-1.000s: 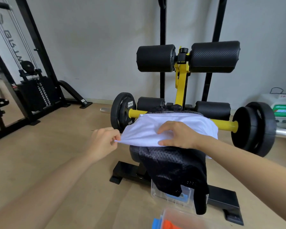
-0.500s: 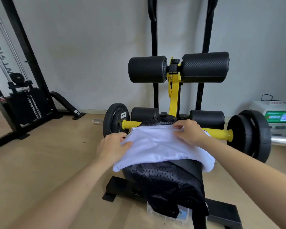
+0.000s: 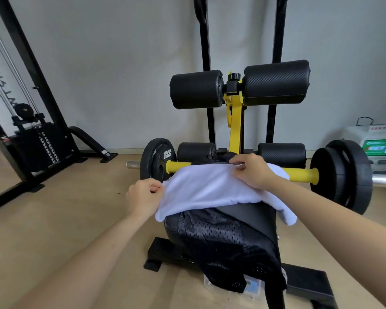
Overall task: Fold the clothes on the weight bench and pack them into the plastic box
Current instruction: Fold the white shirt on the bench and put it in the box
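Head: bench plate reads "HAMMER STRENGTH".

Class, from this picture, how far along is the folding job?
Done: nothing visibly packed; the plastic box is mostly hidden. In hand: left hand and right hand pinch the white shirt on the bench. Remaining: fold it and the hanging black mesh garment, pack both.

Left hand: pinches cloth's left edge.
Right hand: pinches its far edge.
Cloth: white, draped across bench.
Mesh garment: hangs off bench's near end, over box.

Bright even light, soft shadows, wide-angle bending
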The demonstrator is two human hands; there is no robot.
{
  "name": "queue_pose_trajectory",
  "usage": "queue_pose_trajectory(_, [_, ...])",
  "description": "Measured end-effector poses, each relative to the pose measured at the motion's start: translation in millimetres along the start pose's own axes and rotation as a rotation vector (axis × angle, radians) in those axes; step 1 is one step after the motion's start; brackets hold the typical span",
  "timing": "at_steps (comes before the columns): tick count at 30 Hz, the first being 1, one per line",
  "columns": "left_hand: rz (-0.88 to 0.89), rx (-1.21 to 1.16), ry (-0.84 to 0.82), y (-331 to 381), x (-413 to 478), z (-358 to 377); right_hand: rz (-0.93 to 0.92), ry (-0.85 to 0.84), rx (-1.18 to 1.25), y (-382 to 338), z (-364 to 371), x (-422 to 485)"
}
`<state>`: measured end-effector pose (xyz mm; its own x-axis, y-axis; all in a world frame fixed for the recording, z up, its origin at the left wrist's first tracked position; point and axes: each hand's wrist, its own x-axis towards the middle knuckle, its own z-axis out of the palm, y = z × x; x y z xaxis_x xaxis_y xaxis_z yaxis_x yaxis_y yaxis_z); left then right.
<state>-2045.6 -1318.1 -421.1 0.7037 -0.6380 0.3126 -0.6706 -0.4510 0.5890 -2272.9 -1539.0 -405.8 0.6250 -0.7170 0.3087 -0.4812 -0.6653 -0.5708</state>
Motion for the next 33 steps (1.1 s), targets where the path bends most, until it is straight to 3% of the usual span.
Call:
queue_pose_trajectory(5, [0.051, -0.114, -0.131, -7.6, -14.4, -9.3, -0.119, -0.04, 0.016, -9.1, -11.9, -15.7])
queue_pose_trajectory(10, [0.365, -0.008, -0.252, -9.4, -33.7, -14.8, -0.215, -0.204, -0.031, -28.3, -13.4, -48.5])
queue_pose_trajectory(13, [0.319, 0.042, -0.296, -12.8, -35.7, -21.3, -0.325, -0.255, -0.139, -32.8, -4.0, -62.0])
queue_pose_trajectory(21, [0.302, 0.317, -0.127, -11.8, -41.1, -37.2, -0.364, -0.29, -0.21, -27.9, 4.9, -75.8])
queue_pose_trajectory(27, [0.195, -0.092, -0.131, -4.7, -44.4, -30.1, -0.371, -0.286, -0.205, -31.4, 6.2, -81.5])
queue_pose_trajectory(33, [0.206, -0.253, -0.124, 14.5, -51.2, -23.8, -0.38, -0.327, -0.214, -29.8, 9.2, -81.4])
